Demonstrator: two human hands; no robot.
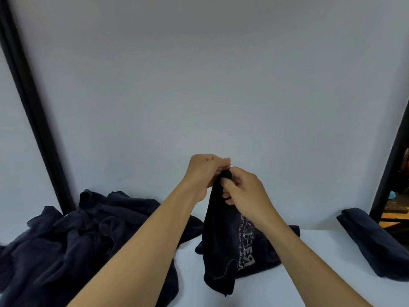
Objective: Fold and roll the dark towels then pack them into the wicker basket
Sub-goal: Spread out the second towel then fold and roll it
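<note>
left hand (207, 171): fingers curled, pinching the top corner of towel (221, 240)
right hand (245, 189): fingers curled on the same bunched corner, just beside the left fingers
towel: hangs down from the fingers, lower end crumpled on counter (287, 284); pale lettering below the right fingers
pile (77, 235): loose dark towels, below-left of the fingers, on counter
folded towel (371, 242): well apart, right of the fingers, lower down
</note>
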